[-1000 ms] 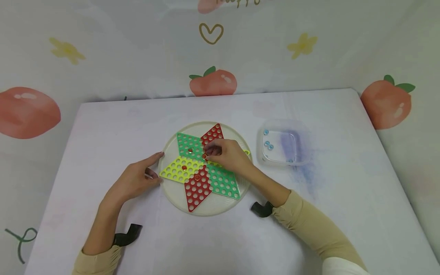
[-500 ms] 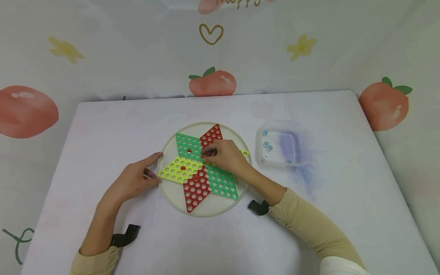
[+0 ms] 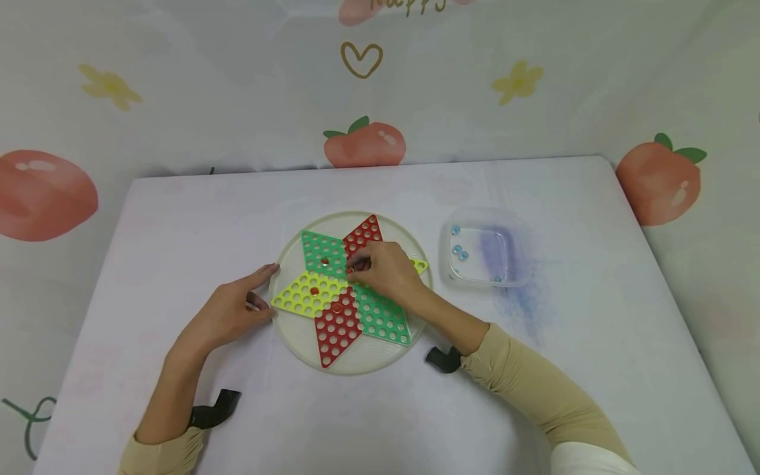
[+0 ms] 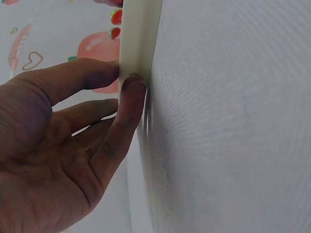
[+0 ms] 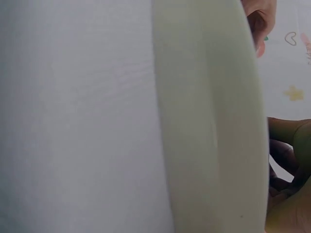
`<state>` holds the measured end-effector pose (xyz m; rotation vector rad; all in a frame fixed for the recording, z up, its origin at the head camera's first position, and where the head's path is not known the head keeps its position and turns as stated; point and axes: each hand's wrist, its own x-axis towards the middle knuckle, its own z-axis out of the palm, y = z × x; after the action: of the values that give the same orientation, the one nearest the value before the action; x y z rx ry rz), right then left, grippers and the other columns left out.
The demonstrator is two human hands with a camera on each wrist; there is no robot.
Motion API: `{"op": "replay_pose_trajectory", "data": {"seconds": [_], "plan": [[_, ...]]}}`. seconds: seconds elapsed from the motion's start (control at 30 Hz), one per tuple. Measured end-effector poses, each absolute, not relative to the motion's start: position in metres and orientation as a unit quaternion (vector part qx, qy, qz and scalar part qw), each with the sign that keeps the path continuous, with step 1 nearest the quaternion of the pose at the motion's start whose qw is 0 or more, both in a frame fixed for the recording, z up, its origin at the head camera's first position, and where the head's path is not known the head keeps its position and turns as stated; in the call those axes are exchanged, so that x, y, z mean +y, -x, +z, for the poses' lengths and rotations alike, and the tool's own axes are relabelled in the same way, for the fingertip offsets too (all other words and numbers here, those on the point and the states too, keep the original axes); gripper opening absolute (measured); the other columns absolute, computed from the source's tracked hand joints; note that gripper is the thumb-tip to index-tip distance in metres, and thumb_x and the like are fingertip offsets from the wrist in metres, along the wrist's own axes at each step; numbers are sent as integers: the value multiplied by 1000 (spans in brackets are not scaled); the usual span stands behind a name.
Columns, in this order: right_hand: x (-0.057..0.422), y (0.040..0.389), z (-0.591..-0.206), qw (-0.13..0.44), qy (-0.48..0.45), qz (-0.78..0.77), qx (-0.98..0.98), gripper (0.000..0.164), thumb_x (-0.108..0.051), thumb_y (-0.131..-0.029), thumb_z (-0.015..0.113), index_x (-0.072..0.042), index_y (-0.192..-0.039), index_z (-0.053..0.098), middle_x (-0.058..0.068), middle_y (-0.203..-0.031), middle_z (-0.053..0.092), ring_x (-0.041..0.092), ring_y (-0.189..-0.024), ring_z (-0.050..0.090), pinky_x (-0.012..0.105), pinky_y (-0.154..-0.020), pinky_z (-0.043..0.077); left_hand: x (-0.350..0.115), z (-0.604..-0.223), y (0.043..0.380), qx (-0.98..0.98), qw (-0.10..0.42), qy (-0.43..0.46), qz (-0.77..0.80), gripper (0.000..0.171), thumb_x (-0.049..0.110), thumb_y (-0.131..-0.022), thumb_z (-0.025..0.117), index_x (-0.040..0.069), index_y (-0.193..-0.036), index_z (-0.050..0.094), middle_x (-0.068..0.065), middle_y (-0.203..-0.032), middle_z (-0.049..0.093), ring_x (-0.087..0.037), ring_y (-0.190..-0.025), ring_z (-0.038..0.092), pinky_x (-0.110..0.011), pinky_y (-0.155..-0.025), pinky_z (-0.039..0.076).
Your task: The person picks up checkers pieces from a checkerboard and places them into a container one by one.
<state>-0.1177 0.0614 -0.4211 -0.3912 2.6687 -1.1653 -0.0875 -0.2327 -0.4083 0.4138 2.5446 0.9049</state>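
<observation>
A round whitish Chinese checkers board (image 3: 380, 359) carries a star of red, green and yellow triangles with holes. My left hand (image 3: 228, 313) touches its left rim with spread thumb and fingertips. In the left wrist view, two fingertips of the left hand (image 4: 73, 131) meet the board's side wall (image 4: 138, 43). Over the star's centre, my right hand (image 3: 388, 270) pinches a small red marble (image 3: 350, 269), mostly covered by the fingers. Other red marbles sit on the green point (image 3: 324, 262), the yellow point (image 3: 315, 291) and the near red point (image 3: 337, 307).
A clear plastic box (image 3: 454, 280) holding several blue marbles (image 3: 460, 253) stands right of the board. White cloth covers the table (image 3: 356, 422). Behind it hangs a printed backdrop (image 3: 249, 99) with fruit and flowers. A black strap piece (image 3: 216, 410) sits at each wrist.
The head view drifts slightly left. My left hand stays at the rim. The right hand's fingers remain at the star's centre with the red marble, with hardly any movement.
</observation>
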Motion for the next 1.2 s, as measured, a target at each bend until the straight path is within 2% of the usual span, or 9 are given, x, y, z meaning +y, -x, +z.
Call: {"op": "replay_pose_trajectory", "data": {"seconds": [0.63,0.93,1.2], "plan": [[71,114,-421,116,139,-465,867,16,-21,-81,84,-17,-90,72,-9,-80,67,6,-75,62,23,-68,53,-232,-409,87,914,201,-146,321,76,7,-83,77,5,-150,42,-19,-150,45,-15,-82,63,-25,-65,53],[81,114,-418,134,130,-501,845,19,-17,-80,84,-12,-91,70,-3,-84,68,11,-77,62,24,-69,54,-231,-410,87,915,200,-142,321,77,7,-83,77,5,-151,42,-18,-135,58,-15,-81,63,-26,-65,52],[92,114,-411,132,124,-537,824,20,-14,-80,84,-10,-92,68,1,-84,67,16,-77,61,26,-68,53,-231,-409,86,915,200,-142,321,76,8,-83,77,5,-151,42,-19,-144,51,-16,-82,63,-26,-64,52]]}}
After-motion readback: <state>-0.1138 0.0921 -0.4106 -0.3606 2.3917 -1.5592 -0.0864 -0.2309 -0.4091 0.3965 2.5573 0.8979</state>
